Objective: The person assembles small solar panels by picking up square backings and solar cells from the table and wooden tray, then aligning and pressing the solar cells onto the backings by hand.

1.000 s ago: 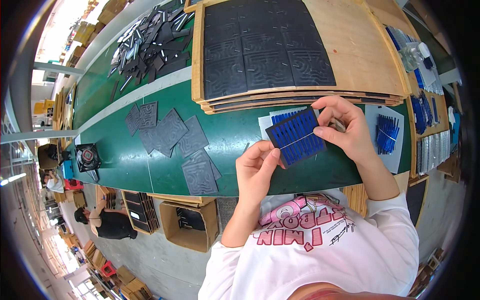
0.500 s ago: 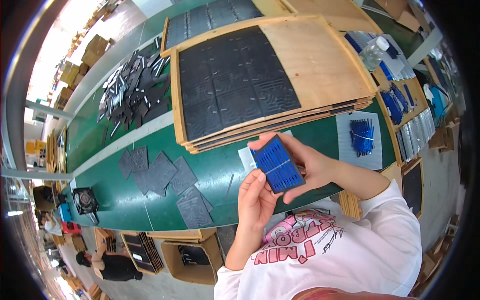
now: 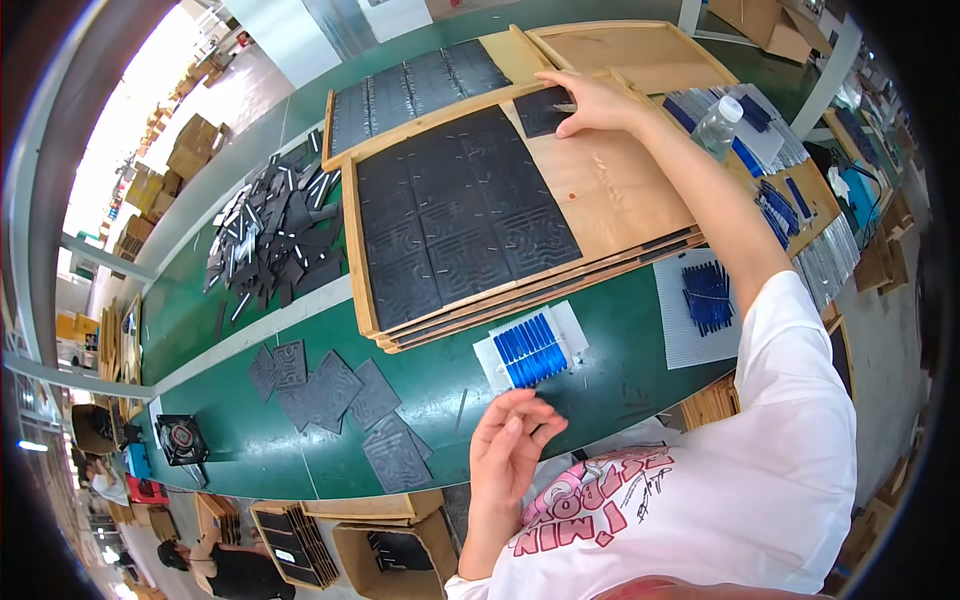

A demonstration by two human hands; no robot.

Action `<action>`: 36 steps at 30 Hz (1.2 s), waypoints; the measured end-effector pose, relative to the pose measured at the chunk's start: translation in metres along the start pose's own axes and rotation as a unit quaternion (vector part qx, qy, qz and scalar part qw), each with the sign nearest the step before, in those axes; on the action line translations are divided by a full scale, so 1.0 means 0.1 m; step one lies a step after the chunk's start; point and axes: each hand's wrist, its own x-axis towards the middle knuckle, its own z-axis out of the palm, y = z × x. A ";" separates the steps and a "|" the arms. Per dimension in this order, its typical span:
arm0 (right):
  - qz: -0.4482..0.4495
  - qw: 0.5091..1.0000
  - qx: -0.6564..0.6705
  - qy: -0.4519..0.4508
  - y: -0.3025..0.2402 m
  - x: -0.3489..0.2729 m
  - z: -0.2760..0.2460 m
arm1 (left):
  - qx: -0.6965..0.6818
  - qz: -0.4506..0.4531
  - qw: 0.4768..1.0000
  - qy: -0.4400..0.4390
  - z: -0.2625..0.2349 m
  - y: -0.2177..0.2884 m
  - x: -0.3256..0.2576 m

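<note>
Brown cardboard boxes stacked on the floor at upper left, beyond the green table; more, smaller, further back. Open brown cartons under the near table edge, dark square sheets inside. Clear plastic bottle, white cap, pale label band, upright right of the wooden boards. Flat brown carton at top right. No signs or screens discernible.

We see a factory assembly floor: a long green workbench, stacked wooden boards covered in dark square tiles, cardboard boxes beyond, another worker nearby.
</note>
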 end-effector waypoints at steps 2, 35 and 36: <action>0.019 0.996 0.083 -0.027 0.09 0.12 0.06 | 0.006 0.010 0.999 0.050 -0.03 0.04 -0.09; -0.114 0.980 0.163 -0.017 -2.00 -1.90 0.45 | 0.798 0.180 0.432 0.380 -0.27 0.62 -0.55; -0.102 0.975 0.183 -0.077 -2.09 -1.93 0.43 | 0.756 0.209 0.514 0.348 -0.22 0.60 -0.50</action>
